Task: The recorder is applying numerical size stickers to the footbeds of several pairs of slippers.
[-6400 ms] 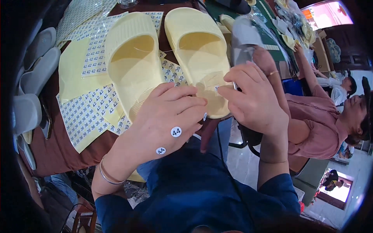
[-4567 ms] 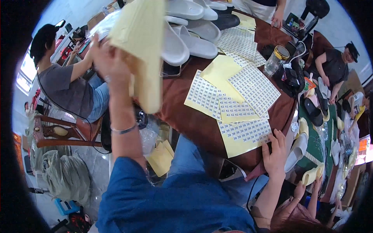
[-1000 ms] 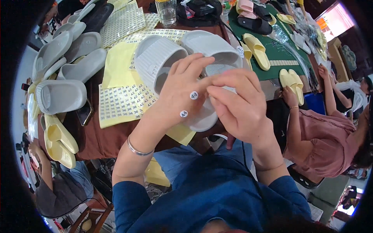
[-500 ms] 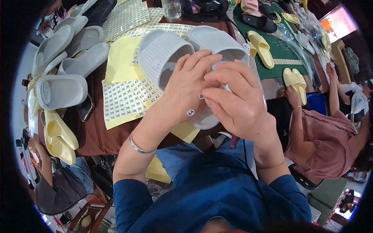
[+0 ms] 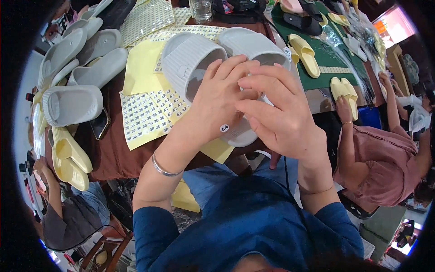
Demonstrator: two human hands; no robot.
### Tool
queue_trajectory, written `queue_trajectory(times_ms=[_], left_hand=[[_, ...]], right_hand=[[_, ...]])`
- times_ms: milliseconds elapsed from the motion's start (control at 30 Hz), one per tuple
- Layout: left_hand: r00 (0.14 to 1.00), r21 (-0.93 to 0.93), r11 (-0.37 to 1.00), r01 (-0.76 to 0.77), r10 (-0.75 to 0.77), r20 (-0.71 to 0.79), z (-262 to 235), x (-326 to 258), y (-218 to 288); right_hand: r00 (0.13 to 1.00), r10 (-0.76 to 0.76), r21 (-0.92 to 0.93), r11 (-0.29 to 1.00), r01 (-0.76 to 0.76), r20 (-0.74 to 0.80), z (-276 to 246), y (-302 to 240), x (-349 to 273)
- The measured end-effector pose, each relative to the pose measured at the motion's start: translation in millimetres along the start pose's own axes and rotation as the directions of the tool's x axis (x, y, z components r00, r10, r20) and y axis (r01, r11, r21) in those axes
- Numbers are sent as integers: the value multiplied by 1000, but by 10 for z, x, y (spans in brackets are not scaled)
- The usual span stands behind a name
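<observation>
Left hand (image 5: 217, 106) grips the grey slippers (image 5: 190, 59), a round sticker (image 5: 224, 128) on its back. Right hand (image 5: 281, 120) pinches at the slippers' near end, above yellow sticker sheets (image 5: 145, 113) on the table (image 5: 113, 156).

Blue long sleeves, blue jeans, a silver bangle (image 5: 162, 168) on the left wrist.
</observation>
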State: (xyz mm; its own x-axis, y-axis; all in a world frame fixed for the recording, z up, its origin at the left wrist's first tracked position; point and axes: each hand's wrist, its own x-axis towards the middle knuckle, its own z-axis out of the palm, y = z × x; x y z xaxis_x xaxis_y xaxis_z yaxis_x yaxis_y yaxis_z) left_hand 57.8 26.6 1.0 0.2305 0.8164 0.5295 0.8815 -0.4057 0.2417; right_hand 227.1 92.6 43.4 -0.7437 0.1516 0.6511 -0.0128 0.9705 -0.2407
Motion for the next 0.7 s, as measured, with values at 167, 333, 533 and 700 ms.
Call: queue_trajectory(times_ms=[167,333,533,700], left_hand=[[1000,-35,999,-1,1,7,8,6,-12],[1000,-88,996,18,-20,-23,-41,15,14],[1000,-43,999,-1,-1,-27,-9,12,-9],[1000,2,1000,-7,7,16,-21,0,-3]], right_hand=[[995,-82,48,995,85,-49,-22,10,27],[997,-45,45,998,48,-61,-32,44,18],[1000,-23,-38,999,22,-12,-21,41,-18],[999,-35,11,999,36,-27,34,81,-24]])
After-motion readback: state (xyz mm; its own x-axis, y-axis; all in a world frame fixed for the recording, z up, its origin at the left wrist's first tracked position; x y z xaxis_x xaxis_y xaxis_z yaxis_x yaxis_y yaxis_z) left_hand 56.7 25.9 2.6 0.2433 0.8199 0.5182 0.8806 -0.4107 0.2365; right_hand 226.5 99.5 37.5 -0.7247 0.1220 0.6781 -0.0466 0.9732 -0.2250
